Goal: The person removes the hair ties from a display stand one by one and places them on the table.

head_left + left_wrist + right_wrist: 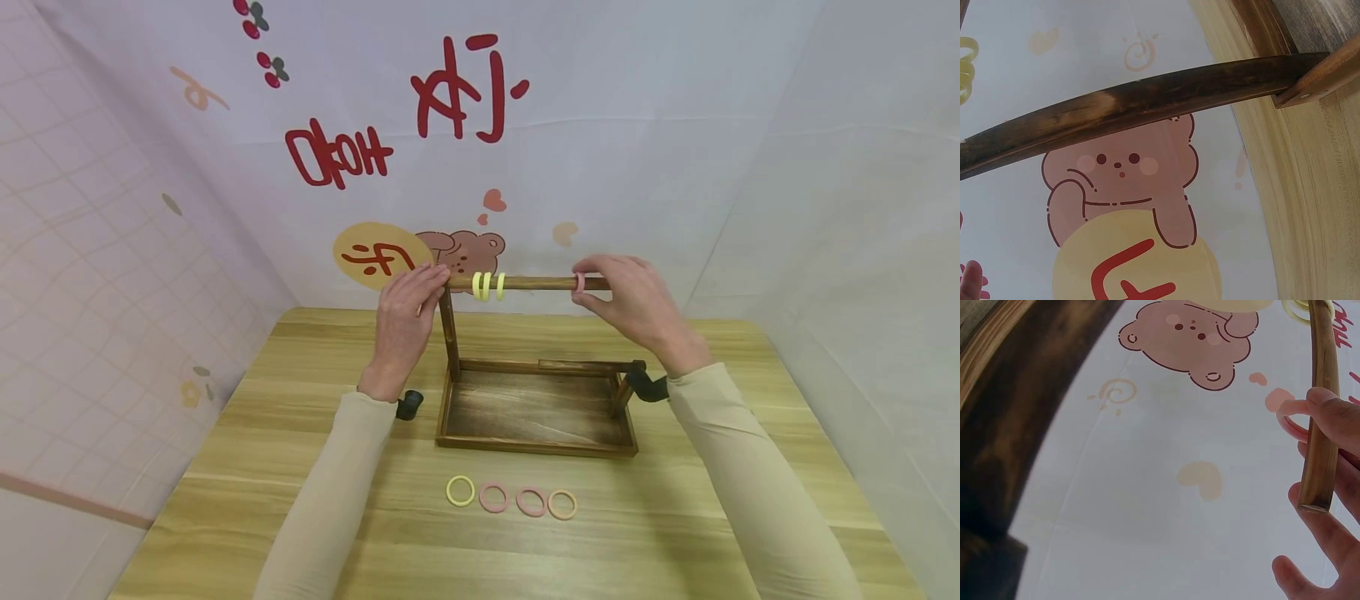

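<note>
A wooden rod (538, 283) runs level above a dark wooden tray (536, 447), its left end at the top of an upright post (450, 337). My left hand (405, 312) grips the rod's left end by that post; the left wrist view shows only a fingertip of it. Near the free right end, my right hand (633, 300) pinches a pink ring (1293, 428) that encircles the rod, thumb on the near side in the right wrist view. Farther left, 3 yellow rings (486, 287) hang around the rod.
In front of the tray, a yellow ring (460, 491), two pink rings (494, 497) and an orange ring (562, 504) lie in a row on the wooden table (337, 517). A short wooden piece (621, 396) stands at the tray's right end. Behind hangs a printed white cloth (637, 167).
</note>
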The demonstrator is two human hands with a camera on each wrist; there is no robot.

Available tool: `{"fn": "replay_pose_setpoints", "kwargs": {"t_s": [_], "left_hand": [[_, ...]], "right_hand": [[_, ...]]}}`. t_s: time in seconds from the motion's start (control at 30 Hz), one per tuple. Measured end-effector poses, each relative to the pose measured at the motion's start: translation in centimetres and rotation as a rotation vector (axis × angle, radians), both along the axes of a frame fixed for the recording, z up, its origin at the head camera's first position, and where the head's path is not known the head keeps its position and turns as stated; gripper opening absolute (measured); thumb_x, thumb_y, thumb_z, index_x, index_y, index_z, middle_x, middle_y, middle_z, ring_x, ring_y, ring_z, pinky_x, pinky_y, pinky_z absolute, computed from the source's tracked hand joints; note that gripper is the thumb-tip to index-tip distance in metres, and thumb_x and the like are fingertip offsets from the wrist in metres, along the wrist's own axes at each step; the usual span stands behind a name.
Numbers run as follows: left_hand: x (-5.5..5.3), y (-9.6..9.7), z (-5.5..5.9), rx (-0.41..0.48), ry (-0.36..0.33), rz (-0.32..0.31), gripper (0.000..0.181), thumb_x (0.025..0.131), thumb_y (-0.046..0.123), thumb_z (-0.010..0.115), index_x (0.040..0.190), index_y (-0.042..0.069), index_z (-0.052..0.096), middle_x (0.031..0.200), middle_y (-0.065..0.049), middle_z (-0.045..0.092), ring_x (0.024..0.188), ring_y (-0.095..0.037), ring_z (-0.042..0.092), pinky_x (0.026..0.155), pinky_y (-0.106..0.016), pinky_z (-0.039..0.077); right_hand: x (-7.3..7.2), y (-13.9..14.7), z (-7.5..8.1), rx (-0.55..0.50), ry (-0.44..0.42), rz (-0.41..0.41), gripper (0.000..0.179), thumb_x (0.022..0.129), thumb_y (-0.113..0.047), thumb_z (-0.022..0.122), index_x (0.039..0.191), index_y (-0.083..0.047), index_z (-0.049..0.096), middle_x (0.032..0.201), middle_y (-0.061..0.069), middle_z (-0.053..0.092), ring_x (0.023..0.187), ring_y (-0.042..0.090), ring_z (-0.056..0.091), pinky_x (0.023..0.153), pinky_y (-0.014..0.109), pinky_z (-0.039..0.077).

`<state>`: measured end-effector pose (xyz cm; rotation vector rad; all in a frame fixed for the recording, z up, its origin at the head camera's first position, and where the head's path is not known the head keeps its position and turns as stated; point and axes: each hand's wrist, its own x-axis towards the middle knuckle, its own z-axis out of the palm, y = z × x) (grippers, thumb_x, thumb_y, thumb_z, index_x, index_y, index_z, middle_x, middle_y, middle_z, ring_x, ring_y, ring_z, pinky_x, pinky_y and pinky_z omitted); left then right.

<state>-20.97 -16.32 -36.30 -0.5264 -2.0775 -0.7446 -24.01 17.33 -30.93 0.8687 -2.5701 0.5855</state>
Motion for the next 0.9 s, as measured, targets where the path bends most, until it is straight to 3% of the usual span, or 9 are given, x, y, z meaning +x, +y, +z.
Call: {"fn": "replay_pose_setpoints", "kwargs": {"t_s": [0.33,0.9], "left_hand": [[0.0,0.0,0.1,-0.001,-0.004,0.0,0.025,0.096,0.004,0.071,0.121,0.003,0.076,0.124,-0.012,0.074,0.123,-0.032,0.066,0.112,-0.052,0.043],[0.0,0.0,0.1,0.004,-0.007,-0.007,0.024,0.096,0.004,0.072,0.12,0.002,0.077,0.123,-0.012,0.074,0.123,-0.032,0.066,0.112,-0.052,0.043]], "right_hand": [[0.0,0.7,0.0,-0.019,0.051,0.016,0.037,0.088,-0.015,0.085,0.12,-0.004,0.071,0.116,0.011,0.075,0.109,0.034,0.069,0.104,0.058,0.045],[0.2,1.8,-0.1,-0.031,0.067,0.002,0.036,0.088,-0.012,0.085,0.12,-0.003,0.071,0.114,0.012,0.075,0.11,0.035,0.068,0.101,0.058,0.047]]}}
